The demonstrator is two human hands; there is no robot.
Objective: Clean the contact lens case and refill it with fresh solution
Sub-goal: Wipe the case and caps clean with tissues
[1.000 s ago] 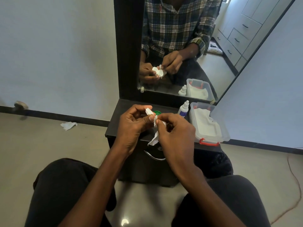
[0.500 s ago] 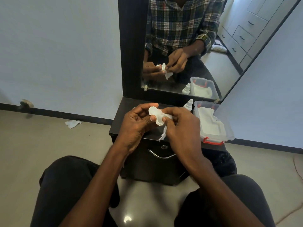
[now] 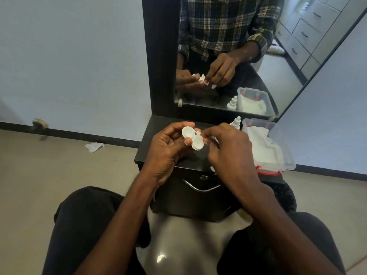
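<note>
My left hand [image 3: 166,149] pinches a white two-well contact lens case [image 3: 193,138] above the black cabinet top. The case's two round wells face me. My right hand [image 3: 228,151] presses a small piece of white tissue [image 3: 213,138] against the case's right side; most of the tissue is hidden under its fingers. A white solution bottle [image 3: 236,123] stands upright just behind my right hand, next to the box.
A clear plastic box [image 3: 286,161] with red latches and white tissues inside sits on the right of the black cabinet [image 3: 145,149]. A mirror [image 3: 238,56] rises behind it. A crumpled tissue [image 3: 94,146] lies on the floor at left.
The case has turned so both wells show. The hanging strip of tissue is now tucked under my right fingers. The green cap seen earlier behind the hands is hidden.
</note>
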